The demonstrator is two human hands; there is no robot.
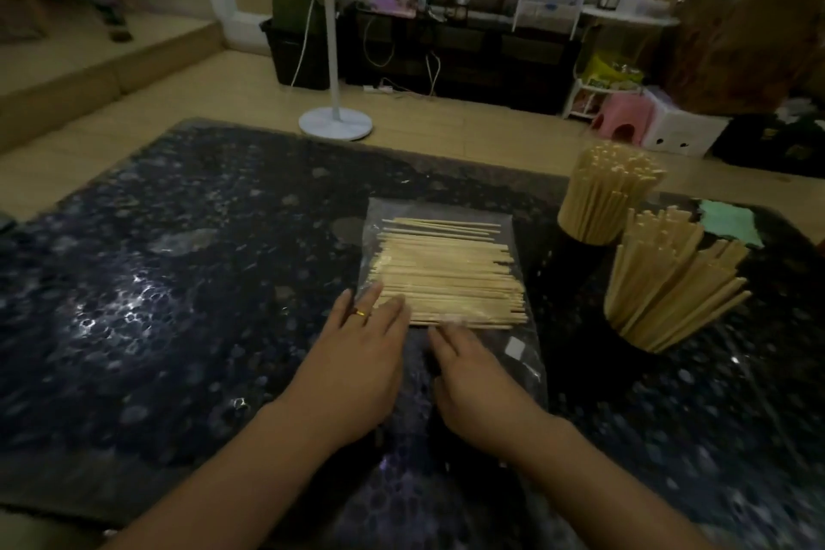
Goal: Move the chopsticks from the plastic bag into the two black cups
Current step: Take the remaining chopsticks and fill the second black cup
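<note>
Dark table [178,281]: both hands, left [357,353] and right [473,384], rest flat-fingered, grip released, on the plastic bag [446,210].

a dark speckled table [178,281] fills the foreground, a green cloth [732,222] at its far right edge. beyond it on the tan floor stand a white fan stand [335,121], a pink stool [622,118] and a black cabinet [468,58].

Dark speckled table [178,281]: plastic bag [446,210], two black cups [643,346], green cloth [732,223].
</note>
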